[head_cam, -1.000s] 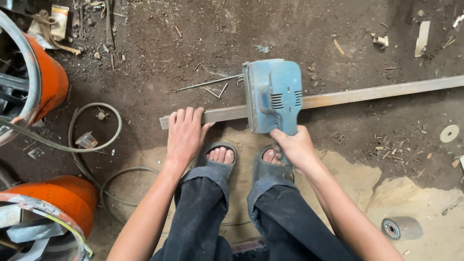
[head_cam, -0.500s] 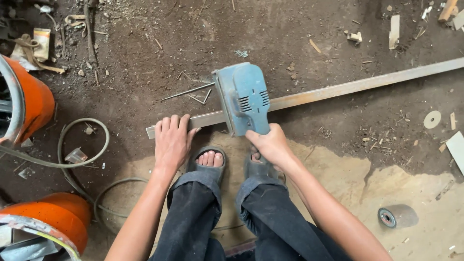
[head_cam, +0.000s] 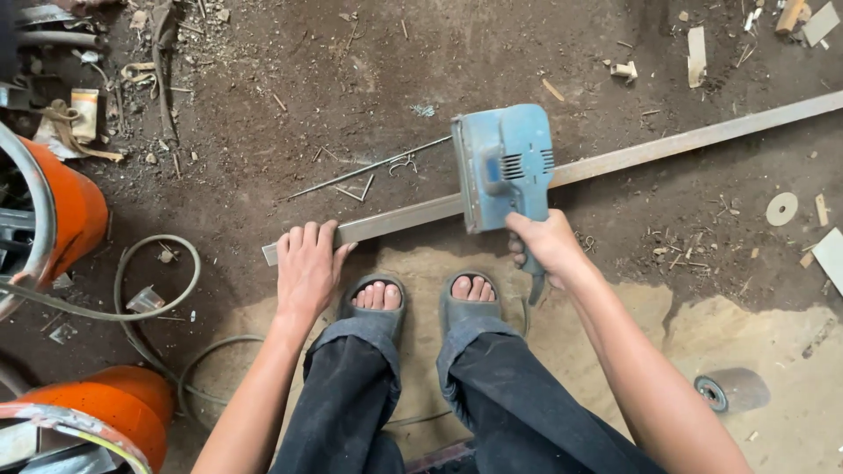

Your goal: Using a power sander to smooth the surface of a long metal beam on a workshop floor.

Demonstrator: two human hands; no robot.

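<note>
One blue saw (head_cam: 503, 167) set across one steel bar (head_cam: 667, 147) on the dirt floor (head_cam: 369, 61).

The bar lies flat, running from lower left to upper right, just ahead of two sandalled feet (head_cam: 426, 298). The right hand (head_cam: 544, 246) is closed around the saw's rear handle. The left hand (head_cam: 307, 268) lies flat and open on the bar near its left end, fingers spread, pressing down. Beyond the bar: one thin rod (head_cam: 369, 167) and scattered scraps. Left: two orange drums (head_cam: 75, 211), one hose loop (head_cam: 158, 290). Right: one disc (head_cam: 781, 209), one roller (head_cam: 729, 391).
</note>
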